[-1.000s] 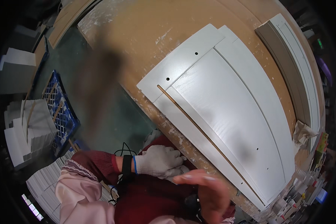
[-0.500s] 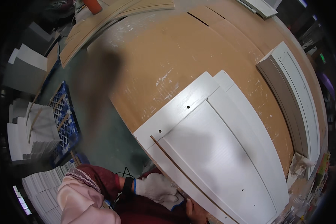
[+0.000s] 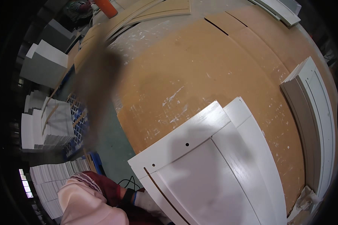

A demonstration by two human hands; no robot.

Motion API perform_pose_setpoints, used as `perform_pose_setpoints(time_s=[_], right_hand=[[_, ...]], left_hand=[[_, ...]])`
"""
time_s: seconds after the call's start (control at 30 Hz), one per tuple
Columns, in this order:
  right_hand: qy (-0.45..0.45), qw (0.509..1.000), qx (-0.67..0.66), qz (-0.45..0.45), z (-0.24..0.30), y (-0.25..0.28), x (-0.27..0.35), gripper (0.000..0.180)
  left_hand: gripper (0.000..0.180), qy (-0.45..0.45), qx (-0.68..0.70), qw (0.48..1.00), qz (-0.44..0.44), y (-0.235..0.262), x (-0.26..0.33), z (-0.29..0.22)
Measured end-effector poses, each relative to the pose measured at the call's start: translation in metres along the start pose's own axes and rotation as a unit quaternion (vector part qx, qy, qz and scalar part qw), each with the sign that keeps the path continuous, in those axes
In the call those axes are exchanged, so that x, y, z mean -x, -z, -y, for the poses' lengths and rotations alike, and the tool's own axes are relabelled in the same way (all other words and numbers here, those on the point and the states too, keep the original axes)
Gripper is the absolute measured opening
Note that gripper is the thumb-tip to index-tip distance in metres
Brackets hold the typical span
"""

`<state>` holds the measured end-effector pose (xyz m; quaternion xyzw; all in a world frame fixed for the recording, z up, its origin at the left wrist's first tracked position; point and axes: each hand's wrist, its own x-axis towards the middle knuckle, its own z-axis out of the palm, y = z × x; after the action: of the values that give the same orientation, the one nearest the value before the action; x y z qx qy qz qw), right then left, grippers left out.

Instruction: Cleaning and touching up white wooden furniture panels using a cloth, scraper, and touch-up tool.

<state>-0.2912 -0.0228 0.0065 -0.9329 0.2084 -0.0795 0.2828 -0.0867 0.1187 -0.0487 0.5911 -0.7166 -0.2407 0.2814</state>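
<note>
A white cabinet door panel (image 3: 193,178), with a recessed middle, a groove along its left side and two dark holes near its far end, lies close in front of me. A second white panel (image 3: 241,114) shows from beneath it, offset to the right. My left hand (image 3: 149,205), in a white knit glove with a dark band at the wrist, is at the door panel's left edge near the bottom of the view. Its fingers are hidden by the panel, so its grip cannot be made out. My right hand is out of sight.
The panels lie on a scuffed brown board tabletop (image 3: 169,78). Stacked white curved panels (image 3: 319,123) stand at the right, beside crumpled paper (image 3: 306,198). White stacks (image 3: 56,123) and a blue crate (image 3: 79,129) are at the left. A dark blur covers part of the upper left.
The door panel now sits lower in view, and the whole scene has shifted downward and somewhat right. My left fingers have become hidden, and my bare right hand has left the view.
</note>
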Motion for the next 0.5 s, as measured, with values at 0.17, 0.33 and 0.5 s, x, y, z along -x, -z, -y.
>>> perform_pose_setpoints(time_s=[0.17,0.33,0.5], right_hand=[[0.010,1.000,-0.008,-0.016,-0.005,0.002,-0.006,0.029],[0.044,0.997,-0.011,-0.055,-0.008,-0.010,0.004,0.024],[0.004,0.992,-0.088,-0.087,0.011,-0.008,0.003,0.018]], left_hand=[[0.023,0.005,0.020,1.000,-0.016,0.001,-0.008,0.002],[0.020,0.038,0.046,0.995,0.078,0.011,-0.028,0.002],[0.017,-0.048,0.137,0.988,-0.059,-0.081,0.012,0.014]])
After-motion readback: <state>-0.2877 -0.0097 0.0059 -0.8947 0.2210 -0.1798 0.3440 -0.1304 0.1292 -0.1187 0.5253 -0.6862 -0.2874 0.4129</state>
